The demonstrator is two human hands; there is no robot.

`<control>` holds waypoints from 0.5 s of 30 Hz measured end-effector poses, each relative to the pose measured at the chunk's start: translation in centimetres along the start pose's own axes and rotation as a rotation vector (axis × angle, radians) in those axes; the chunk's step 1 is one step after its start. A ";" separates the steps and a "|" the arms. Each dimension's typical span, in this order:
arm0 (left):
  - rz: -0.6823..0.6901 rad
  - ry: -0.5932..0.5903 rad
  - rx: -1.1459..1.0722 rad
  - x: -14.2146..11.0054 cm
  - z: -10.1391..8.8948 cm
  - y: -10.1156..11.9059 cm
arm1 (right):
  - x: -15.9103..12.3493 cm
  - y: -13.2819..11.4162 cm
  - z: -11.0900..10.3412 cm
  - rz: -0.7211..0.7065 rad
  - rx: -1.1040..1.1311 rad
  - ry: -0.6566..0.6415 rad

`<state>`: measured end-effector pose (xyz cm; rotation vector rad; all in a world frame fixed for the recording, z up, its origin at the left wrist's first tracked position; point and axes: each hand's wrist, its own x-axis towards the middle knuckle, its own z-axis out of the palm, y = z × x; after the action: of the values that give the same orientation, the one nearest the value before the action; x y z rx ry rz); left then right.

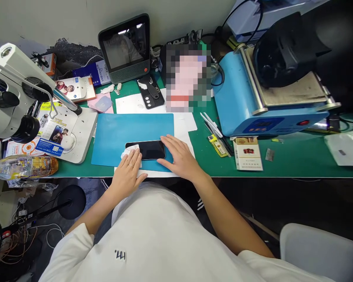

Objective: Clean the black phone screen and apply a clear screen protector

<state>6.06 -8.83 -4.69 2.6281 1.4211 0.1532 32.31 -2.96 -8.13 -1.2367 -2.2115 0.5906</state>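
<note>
A smartphone point(151, 150) with a dark screen lies face up across a blue mat point(129, 127). My left hand point(128, 170) presses a white tissue point(131, 149) onto the phone's left end, fingers together and stretched over it. Part of the tissue is hidden under those fingers. At the phone's right end, my right hand point(181, 158) holds the edges, thumb at the near side and fingers at the far corner. White paper point(191, 137) shows from beneath the mat.
A microscope point(26, 98) and a drink bottle point(32, 166) stand left. Behind are a smart display point(126, 47) and a phone case point(150, 92). Tweezers point(211, 123), a cigarette box point(248, 154) and a blue machine point(238, 94) are right. The table edge point(223, 177) runs before me.
</note>
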 end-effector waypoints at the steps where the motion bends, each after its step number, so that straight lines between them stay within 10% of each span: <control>1: 0.008 0.002 -0.008 0.1 0.1 0.1 | 0.0 0.0 0.1 -0.005 -0.023 -0.020; 15: -0.001 0.000 -0.067 0.6 0.2 0.6 | 0.2 0.2 -0.1 0.002 -0.034 -0.020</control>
<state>6.86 -8.69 -4.77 2.5730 1.3923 0.1966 32.42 -2.67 -8.16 -1.2558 -2.2457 0.5714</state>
